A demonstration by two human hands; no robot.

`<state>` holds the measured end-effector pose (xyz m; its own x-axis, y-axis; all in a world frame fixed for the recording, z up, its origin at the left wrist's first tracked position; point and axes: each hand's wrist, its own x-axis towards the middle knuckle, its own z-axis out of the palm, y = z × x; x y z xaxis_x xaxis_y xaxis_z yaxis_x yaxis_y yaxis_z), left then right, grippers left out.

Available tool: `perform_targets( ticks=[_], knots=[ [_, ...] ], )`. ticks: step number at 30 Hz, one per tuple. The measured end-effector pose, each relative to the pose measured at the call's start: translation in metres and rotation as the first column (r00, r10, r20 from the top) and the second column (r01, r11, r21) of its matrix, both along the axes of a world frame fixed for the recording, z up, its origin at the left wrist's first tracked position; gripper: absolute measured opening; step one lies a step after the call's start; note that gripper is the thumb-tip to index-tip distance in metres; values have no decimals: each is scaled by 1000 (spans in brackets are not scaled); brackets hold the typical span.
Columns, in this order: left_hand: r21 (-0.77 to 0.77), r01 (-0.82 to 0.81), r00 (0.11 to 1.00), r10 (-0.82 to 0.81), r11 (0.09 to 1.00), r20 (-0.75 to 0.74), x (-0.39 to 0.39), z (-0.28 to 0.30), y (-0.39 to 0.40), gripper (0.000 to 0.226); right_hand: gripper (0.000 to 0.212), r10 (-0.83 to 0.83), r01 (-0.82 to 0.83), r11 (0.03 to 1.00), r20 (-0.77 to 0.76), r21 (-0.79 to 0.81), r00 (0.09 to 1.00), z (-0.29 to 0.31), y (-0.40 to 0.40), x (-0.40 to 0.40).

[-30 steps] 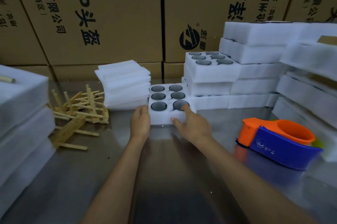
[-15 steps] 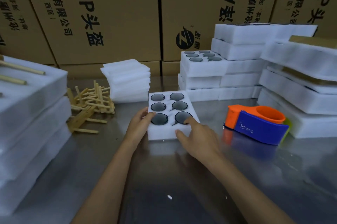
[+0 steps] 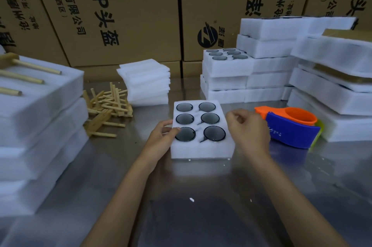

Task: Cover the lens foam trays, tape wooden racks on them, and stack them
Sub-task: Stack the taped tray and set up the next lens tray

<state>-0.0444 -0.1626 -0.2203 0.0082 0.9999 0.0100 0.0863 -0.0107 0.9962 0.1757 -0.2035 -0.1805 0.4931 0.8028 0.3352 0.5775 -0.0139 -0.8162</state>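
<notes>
Behind everything I see a wall of brown cardboard boxes (image 3: 124,15) printed with black characters, and below them the steel table (image 3: 201,206) that carries the lot. On my left stands a tall stack of covered foam trays (image 3: 36,126) with wooden dowels lying across its top; on my right, further stacks of white foam trays (image 3: 332,94), one of them open with lenses showing. A pile of thin foam cover sheets (image 3: 147,83) sits at the back centre, and just left of it a loose heap of wooden racks (image 3: 106,112). The orange and blue tape dispenser (image 3: 289,128) lies right of centre. The uncovered lens foam tray (image 3: 201,146) rests flat on the table in front of me, six dark round lenses in two columns. My left hand (image 3: 161,142) grips the tray's left edge, thumb on the top face. My right hand (image 3: 249,132) hovers by the tray's right side, fingers loosely curled, holding nothing I can see
</notes>
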Motion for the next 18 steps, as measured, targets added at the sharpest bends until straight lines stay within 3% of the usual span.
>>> perform_targets(
  ticks=[2,4,8,11,13,16,18],
  knots=[
    [-36,-35,999,34,999,-34,-1,5,3,32,30,156,-169,985,-245,-35,957,3,21,3],
    [18,-114,990,115,993,-83,-1,14,12,12,36,241,-305,950,-459,-71,855,2,38,3],
    [380,-217,890,341,899,-301,-13,58,49,9,24,273,-350,937,-617,-4,738,-16,46,1],
    [576,-189,697,521,796,-492,-22,101,95,33,30,316,-367,928,-667,68,674,-24,49,6],
    [535,-127,561,505,836,-656,-24,124,129,48,34,344,-389,917,-664,86,664,-26,53,8],
    [290,-69,339,296,954,-893,-36,134,171,73,35,333,-368,925,-668,95,666,-28,57,9],
    [167,-56,256,176,984,-951,-44,129,184,67,34,326,-358,929,-668,95,668,-32,61,9]
  ],
)
